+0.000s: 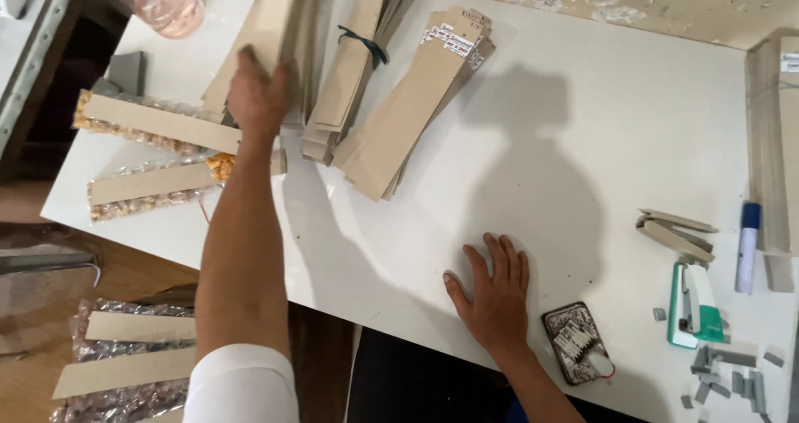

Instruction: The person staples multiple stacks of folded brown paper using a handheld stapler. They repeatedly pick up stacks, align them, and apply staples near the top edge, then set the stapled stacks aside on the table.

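Cardboard strip stack (258, 36) sits at 11 o'clock on the white worktop (583, 140), far-left corner, tilted. Left hand (256, 98) is on its near end, grip wrapped over the edge; how tight the fingers close can't be told from this angle. At 12 o'clock, just beside it, a bundle of strips tied with dark string (358, 57); next right, a fanned pile of labelled strips (416, 106). At 9 o'clock of the left hand, two clear snack bags with cardboard headers (150, 156) lie on the worktop. Right hand (493, 294) is flat on the worktop at 6 o'clock, fingers spread, grip open, holding nothing. At 4 o'clock: small patterned tin (576, 344), green stapler (692, 305), loose staple bars (728, 373), blue-capped marker (747, 248).
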